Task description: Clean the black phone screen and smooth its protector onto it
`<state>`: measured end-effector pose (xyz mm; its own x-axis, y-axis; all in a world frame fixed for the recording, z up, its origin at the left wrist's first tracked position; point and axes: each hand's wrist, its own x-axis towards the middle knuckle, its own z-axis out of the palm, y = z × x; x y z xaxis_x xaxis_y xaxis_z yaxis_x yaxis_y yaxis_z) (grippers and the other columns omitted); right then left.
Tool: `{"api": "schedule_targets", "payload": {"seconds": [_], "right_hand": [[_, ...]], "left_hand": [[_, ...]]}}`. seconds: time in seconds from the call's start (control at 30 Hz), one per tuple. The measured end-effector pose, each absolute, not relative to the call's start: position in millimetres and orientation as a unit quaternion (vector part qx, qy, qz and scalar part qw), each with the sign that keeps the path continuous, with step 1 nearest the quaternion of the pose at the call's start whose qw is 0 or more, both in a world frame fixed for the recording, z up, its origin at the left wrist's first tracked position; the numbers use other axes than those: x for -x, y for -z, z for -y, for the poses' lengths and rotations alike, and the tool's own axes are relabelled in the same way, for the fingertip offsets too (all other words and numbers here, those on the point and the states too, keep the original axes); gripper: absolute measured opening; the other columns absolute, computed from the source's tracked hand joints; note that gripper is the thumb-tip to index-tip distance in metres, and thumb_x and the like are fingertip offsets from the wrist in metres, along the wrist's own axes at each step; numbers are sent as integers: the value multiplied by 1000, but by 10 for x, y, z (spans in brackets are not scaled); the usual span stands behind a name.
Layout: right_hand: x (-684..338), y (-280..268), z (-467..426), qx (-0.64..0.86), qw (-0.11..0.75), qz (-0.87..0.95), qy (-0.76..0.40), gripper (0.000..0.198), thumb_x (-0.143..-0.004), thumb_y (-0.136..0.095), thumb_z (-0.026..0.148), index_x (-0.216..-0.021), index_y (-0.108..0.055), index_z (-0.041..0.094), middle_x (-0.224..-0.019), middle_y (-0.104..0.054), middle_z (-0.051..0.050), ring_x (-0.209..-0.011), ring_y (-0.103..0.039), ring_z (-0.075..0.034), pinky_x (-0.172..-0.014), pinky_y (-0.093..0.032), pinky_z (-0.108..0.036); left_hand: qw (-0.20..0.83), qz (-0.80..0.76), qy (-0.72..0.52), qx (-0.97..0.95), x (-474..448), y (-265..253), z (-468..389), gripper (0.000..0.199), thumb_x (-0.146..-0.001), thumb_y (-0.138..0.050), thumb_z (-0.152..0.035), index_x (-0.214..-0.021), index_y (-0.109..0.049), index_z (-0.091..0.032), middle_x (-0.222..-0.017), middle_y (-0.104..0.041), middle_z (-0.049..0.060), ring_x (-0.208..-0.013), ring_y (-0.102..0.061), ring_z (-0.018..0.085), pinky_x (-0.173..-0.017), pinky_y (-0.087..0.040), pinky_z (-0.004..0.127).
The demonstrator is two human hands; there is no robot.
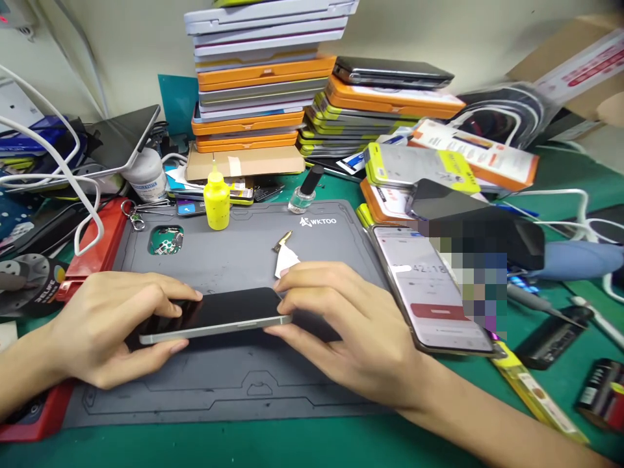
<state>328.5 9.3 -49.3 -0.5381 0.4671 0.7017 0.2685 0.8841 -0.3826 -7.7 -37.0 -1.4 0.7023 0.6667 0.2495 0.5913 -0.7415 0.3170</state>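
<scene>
A smartphone (229,310) with a dark screen and silver frame is held sideways a little above the grey work mat (195,390). My left hand (114,325) grips its left end, fingers on the far edge and thumb along the near side. At the right end, my right hand (341,318) pinches the phone between fingertips and thumb. Behind the right fingers lie a scrap of white paper (286,261) and a small brass-coloured piece (283,240). The phone's underside is hidden.
A yellow dropper bottle (217,201) and a clear glass bottle (305,192) stand at the mat's back. Another phone (433,286) with a lit timer lies at right. Stacked orange boxes (263,71) rise behind. A red frame (100,240) borders the left.
</scene>
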Motion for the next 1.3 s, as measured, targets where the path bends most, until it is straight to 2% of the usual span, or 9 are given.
{"api": "schedule_targets", "payload": {"seconds": [0.13,0.27,0.43,0.57,0.67,0.77,0.93,1.17,1.3], "right_hand": [[-3364,452,-141,139,400,905,-29,17,-105,-74,30,-102,-65,15,-99,-78,-10,-99,-76,-22,-85,-64,-35],[-3479,369,-196,146,390,908,-41,44,-117,-46,55,-100,-62,18,-85,-73,-10,-84,-75,-23,-68,-58,-39],[-3503,405,-287,309,327,893,34,13,-114,-58,25,-110,-65,15,-91,-75,-4,-67,-66,-17,-56,-44,-38],[-3488,524,-344,336,252,906,54,23,-114,-59,33,-112,-70,13,-107,-72,-8,-75,-67,-20,-53,-41,-39],[-3488,569,-349,335,242,909,50,20,-112,-62,29,-105,-71,14,-104,-71,-8,-82,-69,-22,-57,-44,-39],[-3463,544,-313,307,269,912,33,12,-110,-63,19,-100,-69,14,-97,-72,-5,-82,-70,-21,-64,-48,-38],[-3377,473,-202,291,351,888,-56,6,-108,-62,10,-110,-66,13,-97,-74,-3,-85,-72,-16,-76,-53,-32],[-3334,571,-165,244,325,913,-24,12,-106,-63,5,-110,-73,12,-101,-77,-5,-84,-71,-17,-72,-51,-34],[-3376,543,-184,183,291,939,-2,22,-106,-60,2,-119,-76,10,-102,-78,-5,-82,-67,-17,-71,-50,-34]], "left_hand": [[178,-385,-85,-902,35,-22,321,29,-96,-69,-42,-110,-49,-24,-146,-68,11,-128,-70,23,-94,-64,34],[140,-349,-52,-925,-12,-3,309,39,-95,-73,-42,-122,-52,-23,-152,-61,15,-135,-63,29,-104,-60,43],[128,-320,-78,-935,-28,30,302,41,-104,-69,-39,-136,-49,-20,-149,-61,16,-134,-62,25,-108,-57,41],[115,-336,-89,-931,-46,44,298,50,-102,-72,-43,-140,-48,-20,-143,-63,13,-126,-64,23,-103,-58,38],[114,-359,-90,-922,-64,63,295,52,-99,-72,-41,-140,-47,-22,-140,-63,11,-122,-64,23,-96,-59,38],[84,-364,-114,-921,-68,69,287,50,-98,-71,-39,-139,-48,-22,-137,-62,12,-119,-63,26,-93,-59,41],[-11,-366,-135,-921,-55,43,289,40,-104,-67,-36,-136,-49,-19,-140,-59,15,-121,-58,31,-95,-57,47],[66,-396,-129,-907,-23,70,242,41,-106,-69,-43,-135,-49,-23,-142,-62,10,-129,-59,27,-104,-52,43],[87,-410,-122,-900,6,100,213,41,-105,-69,-51,-130,-49,-25,-142,-68,7,-124,-65,27,-106,-47,48]]}}
